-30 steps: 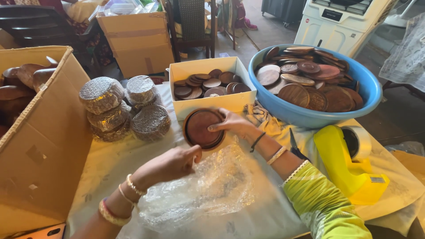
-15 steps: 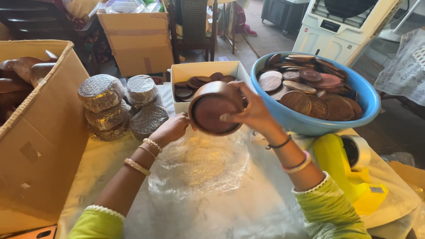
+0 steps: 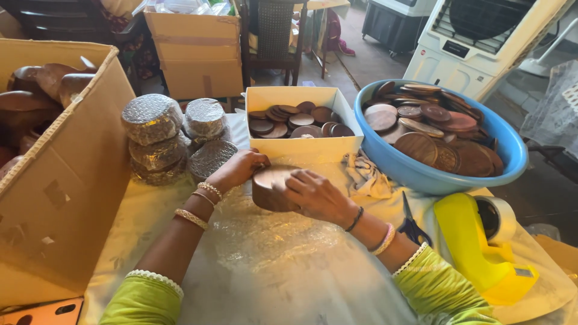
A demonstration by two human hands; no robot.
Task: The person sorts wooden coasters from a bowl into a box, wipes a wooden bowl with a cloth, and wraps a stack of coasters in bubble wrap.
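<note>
Both hands, left hand and right hand, clasped the round wooden box (mid-frame, flat on the bubble wrap) from opposite sides.

Wooden disc stack sits at counter centre on bubble wrap sheet, left hand and right hand on either side. Small box behind it. Wrapped bundles toward left edge; basin at far right corner; tape dispenser along right edge.

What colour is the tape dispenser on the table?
The tape dispenser is bright yellow, seen in the head view.
</note>
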